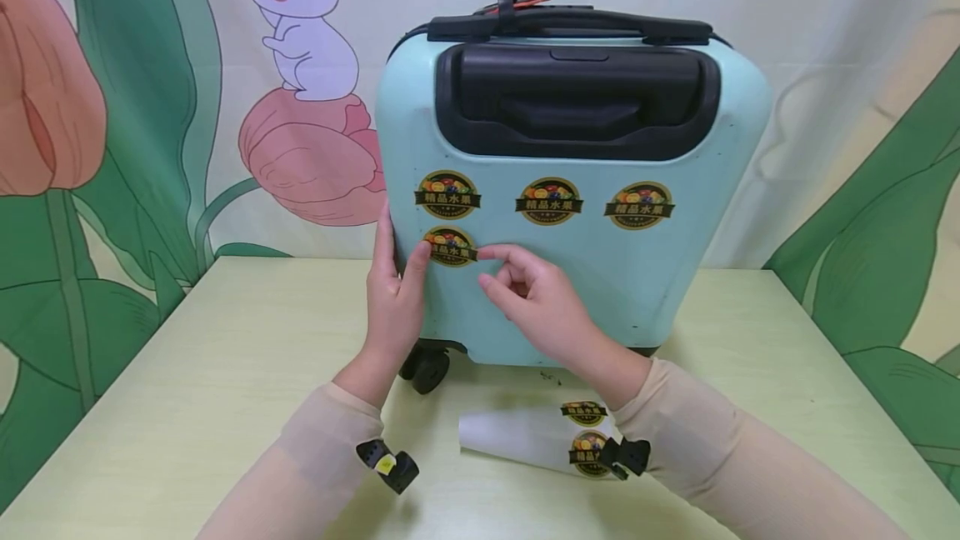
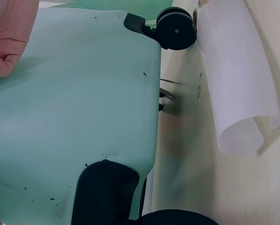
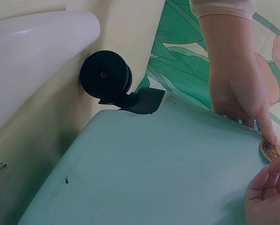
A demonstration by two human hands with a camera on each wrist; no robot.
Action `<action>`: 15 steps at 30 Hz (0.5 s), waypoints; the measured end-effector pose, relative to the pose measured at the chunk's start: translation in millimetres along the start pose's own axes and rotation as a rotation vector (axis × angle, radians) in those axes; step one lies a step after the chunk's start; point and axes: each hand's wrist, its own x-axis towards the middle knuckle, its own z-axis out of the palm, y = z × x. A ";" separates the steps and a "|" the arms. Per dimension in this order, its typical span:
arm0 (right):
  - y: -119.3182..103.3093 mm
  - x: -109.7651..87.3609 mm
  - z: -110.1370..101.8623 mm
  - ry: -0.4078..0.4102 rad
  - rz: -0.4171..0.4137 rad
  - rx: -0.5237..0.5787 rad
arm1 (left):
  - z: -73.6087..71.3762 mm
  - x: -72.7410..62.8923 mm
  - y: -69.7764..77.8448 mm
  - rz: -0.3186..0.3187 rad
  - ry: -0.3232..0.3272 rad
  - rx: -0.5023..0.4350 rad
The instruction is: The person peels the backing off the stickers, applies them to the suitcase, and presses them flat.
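A light blue suitcase (image 1: 555, 290) stands upright on the table, with three round black-and-gold fruit stickers in a row on its front. Below the leftmost one is another fruit sticker (image 1: 452, 247). My left hand (image 1: 396, 298) lies along the suitcase's left edge, its thumb on that lower sticker's left end and the fingers straight against the side. With its index fingertip, my right hand (image 1: 543, 302) touches the sticker's right end; the thumb is held apart below and the other fingers are bent. Both hands also meet at the sticker (image 3: 271, 151) in the right wrist view.
A white sticker sheet (image 1: 517, 438), curling at its edge, lies on the table (image 1: 247, 390) before the suitcase and carries more stickers. Black caster wheels (image 1: 429, 369) support the suitcase. A black handle (image 1: 577, 98) is set in its upper front. Behind hangs a printed curtain (image 1: 825, 107).
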 end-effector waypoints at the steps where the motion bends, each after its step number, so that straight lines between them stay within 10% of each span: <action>1: 0.1 0.1 0.3 -0.001 0.000 -0.001 | -0.1 -0.3 0.1 0.002 0.003 0.002; 10: 1.4 0.3 2.4 -0.010 0.007 -0.004 | -9.5 -1.2 -24.4 0.089 0.105 0.082; 15: 1.8 0.1 2.5 0.000 0.006 0.014 | -11.1 2.9 -38.8 0.079 0.054 0.077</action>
